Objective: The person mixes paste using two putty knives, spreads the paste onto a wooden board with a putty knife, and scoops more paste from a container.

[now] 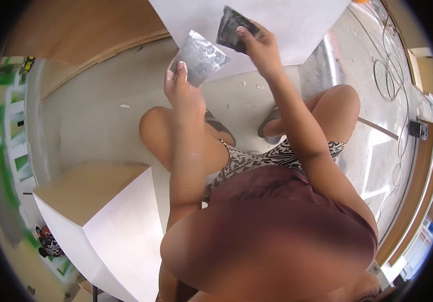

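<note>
My left hand (pixel 180 85) grips a flat silvery plate (pixel 204 58), thumb on its face, with whitish smears on the plate and fingertips. To the right, my right hand (pixel 261 45) holds a dark flat plate (pixel 230 29) with pale smears, its thumb pressed on the face. The two plates are apart, with a small gap between them. Behind both stands a large white panel (pixel 292 30), its lower edge near the floor. Whether either plate touches the panel I cannot tell.
A white box-like piece (pixel 126 236) with a tan face stands at lower left. A brown wooden panel (pixel 85 25) is at upper left. Cables (pixel 390 80) lie on the floor at right, near a dark box (pixel 418 130). A person (pixel 50 242) is at far left.
</note>
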`<state>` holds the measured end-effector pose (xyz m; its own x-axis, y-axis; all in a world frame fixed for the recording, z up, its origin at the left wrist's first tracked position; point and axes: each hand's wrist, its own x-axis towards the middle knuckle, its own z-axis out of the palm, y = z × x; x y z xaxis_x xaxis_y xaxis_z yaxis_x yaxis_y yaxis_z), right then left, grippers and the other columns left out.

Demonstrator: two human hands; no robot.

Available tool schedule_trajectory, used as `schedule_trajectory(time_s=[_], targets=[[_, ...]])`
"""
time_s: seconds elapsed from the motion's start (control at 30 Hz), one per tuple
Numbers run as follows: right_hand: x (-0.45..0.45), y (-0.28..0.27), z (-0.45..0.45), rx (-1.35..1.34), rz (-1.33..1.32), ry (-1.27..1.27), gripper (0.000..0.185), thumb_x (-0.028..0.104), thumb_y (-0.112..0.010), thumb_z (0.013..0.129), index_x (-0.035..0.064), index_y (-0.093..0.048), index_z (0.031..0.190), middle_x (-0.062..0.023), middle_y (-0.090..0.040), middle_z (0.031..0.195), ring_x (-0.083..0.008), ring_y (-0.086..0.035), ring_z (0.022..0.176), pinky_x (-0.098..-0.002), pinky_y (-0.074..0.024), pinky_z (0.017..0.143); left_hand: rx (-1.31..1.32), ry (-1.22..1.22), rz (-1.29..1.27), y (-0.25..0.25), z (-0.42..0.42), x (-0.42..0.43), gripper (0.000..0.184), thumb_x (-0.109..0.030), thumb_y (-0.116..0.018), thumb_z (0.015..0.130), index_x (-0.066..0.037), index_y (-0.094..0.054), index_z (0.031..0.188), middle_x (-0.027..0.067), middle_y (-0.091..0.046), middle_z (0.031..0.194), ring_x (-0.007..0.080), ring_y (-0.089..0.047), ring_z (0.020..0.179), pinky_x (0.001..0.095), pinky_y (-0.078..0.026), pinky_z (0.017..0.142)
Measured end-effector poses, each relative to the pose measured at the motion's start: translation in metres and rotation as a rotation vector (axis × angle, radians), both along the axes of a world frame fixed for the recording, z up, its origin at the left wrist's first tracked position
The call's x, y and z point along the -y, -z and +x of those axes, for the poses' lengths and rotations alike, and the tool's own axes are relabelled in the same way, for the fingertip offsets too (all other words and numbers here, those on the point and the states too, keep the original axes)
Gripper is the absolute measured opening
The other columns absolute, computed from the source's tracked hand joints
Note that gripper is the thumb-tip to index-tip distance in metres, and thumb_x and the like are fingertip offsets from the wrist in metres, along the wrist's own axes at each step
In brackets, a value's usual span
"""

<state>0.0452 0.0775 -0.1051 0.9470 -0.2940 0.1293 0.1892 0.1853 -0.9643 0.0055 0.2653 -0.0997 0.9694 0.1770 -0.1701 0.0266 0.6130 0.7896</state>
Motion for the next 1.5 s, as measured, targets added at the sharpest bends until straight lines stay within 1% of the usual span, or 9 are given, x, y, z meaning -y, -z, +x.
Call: schedule_trajectory(time_s=[0.2, 0.47, 0.67, 0.83, 1.07, 1.17, 1.3, 1.4, 1.5], targets=[[0.021, -0.039, -0.031, -0.266, 0.125, -0.193, 0.032, 0.011, -0.073, 0.090, -0.0072, -0.065, 0.115, -0.0072, -0.071, 0.090, -0.0122, -0.066, 0.071, -0.0269, -0.0535, 0.058, 0.023, -0.013, 0.012, -0.018, -0.008, 0.010, 0.032, -0.013, -0.054, 0.103, 0.001, -0.054, 0.132, 0.0157, -0.060, 0.128, 0.0231, -0.061, 0.115, 0.0376, -0.054, 0.095], [0.003, -0.033, -0.037, -0.189, 0.069, -0.150, 0.026, 0.010, -0.072, 0.089, -0.0068, -0.068, 0.109, -0.0072, -0.070, 0.088, -0.0122, -0.065, 0.071, -0.0269, -0.0541, 0.062, 0.261, 0.103, 0.275, -0.001, -0.019, 0.016, 0.033, -0.011, -0.056, 0.104, 0.002, -0.059, 0.134, 0.0115, -0.065, 0.117, 0.0140, -0.062, 0.104, 0.0279, -0.050, 0.091], [0.017, -0.054, -0.040, -0.115, 0.102, -0.070, 0.022, 0.011, -0.072, 0.090, -0.0052, -0.068, 0.105, -0.0059, -0.069, 0.086, -0.0114, -0.064, 0.070, -0.0260, -0.0532, 0.061, 0.238, 0.215, 0.486, -0.003, -0.032, 0.023, 0.031, -0.008, -0.055, 0.104, 0.002, -0.058, 0.133, 0.0087, -0.067, 0.110, 0.0116, -0.064, 0.097, 0.0308, -0.055, 0.087], [0.054, -0.038, -0.028, -0.003, 0.054, 0.301, 0.031, 0.014, -0.069, 0.093, -0.0067, -0.067, 0.116, -0.0063, -0.069, 0.089, -0.0098, -0.063, 0.077, -0.0247, -0.0522, 0.064, 0.034, 0.049, 0.150, -0.006, -0.019, 0.013, 0.028, -0.015, -0.057, 0.103, 0.000, -0.056, 0.128, 0.0116, -0.064, 0.119, 0.0204, -0.065, 0.104, 0.0375, -0.054, 0.088], [0.119, 0.033, 0.046, 0.122, -0.445, 0.642, 0.041, -0.002, -0.055, 0.090, 0.0031, -0.062, 0.130, -0.0198, -0.069, 0.109, -0.0388, -0.064, 0.099, -0.0454, -0.0514, 0.091, -0.056, 0.079, 0.054, -0.009, -0.018, 0.003, 0.030, -0.017, -0.058, 0.102, -0.002, -0.051, 0.128, 0.0130, -0.059, 0.124, 0.0264, -0.060, 0.113, 0.0479, -0.053, 0.091], [0.099, 0.036, 0.067, 0.023, -0.509, 0.792, 0.037, 0.003, -0.055, 0.092, 0.0012, -0.063, 0.129, -0.0218, -0.072, 0.108, -0.0387, -0.068, 0.100, -0.0445, -0.0532, 0.091, -0.046, 0.125, 0.074, -0.007, -0.017, 0.005, 0.030, -0.017, -0.058, 0.102, -0.003, -0.051, 0.127, 0.0132, -0.059, 0.122, 0.0268, -0.060, 0.111, 0.0486, -0.054, 0.090], [0.031, 0.048, 0.061, 0.005, -0.929, 0.891, 0.052, 0.001, -0.059, 0.083, 0.0162, -0.064, 0.132, -0.0096, -0.070, 0.115, -0.0317, -0.067, 0.106, -0.0416, -0.0549, 0.088, -0.066, 0.133, 0.086, -0.008, -0.016, 0.010, 0.030, -0.017, -0.059, 0.102, -0.003, -0.051, 0.127, 0.0126, -0.059, 0.121, 0.0263, -0.061, 0.110, 0.0492, -0.054, 0.090], [0.033, 0.051, 0.038, -0.050, -0.925, 0.582, 0.051, 0.003, -0.060, 0.083, 0.0164, -0.064, 0.132, -0.0094, -0.069, 0.120, -0.0295, -0.067, 0.109, -0.0408, -0.0548, 0.089, -0.039, 0.185, 0.084, -0.011, -0.014, 0.012, 0.029, -0.016, -0.058, 0.102, -0.003, -0.052, 0.127, 0.0121, -0.059, 0.121, 0.0261, -0.060, 0.111, 0.0499, -0.055, 0.090], [0.087, 0.051, 0.049, -0.096, -0.610, 0.774, 0.049, 0.005, -0.060, 0.085, 0.0211, -0.066, 0.130, -0.0106, -0.072, 0.115, -0.0306, -0.068, 0.104, -0.0425, -0.0554, 0.088, -0.053, 0.170, 0.105, -0.019, -0.016, 0.017, 0.028, -0.016, -0.057, 0.102, -0.003, -0.053, 0.127, 0.0119, -0.059, 0.122, 0.0260, -0.060, 0.112, 0.0500, -0.055, 0.091]])
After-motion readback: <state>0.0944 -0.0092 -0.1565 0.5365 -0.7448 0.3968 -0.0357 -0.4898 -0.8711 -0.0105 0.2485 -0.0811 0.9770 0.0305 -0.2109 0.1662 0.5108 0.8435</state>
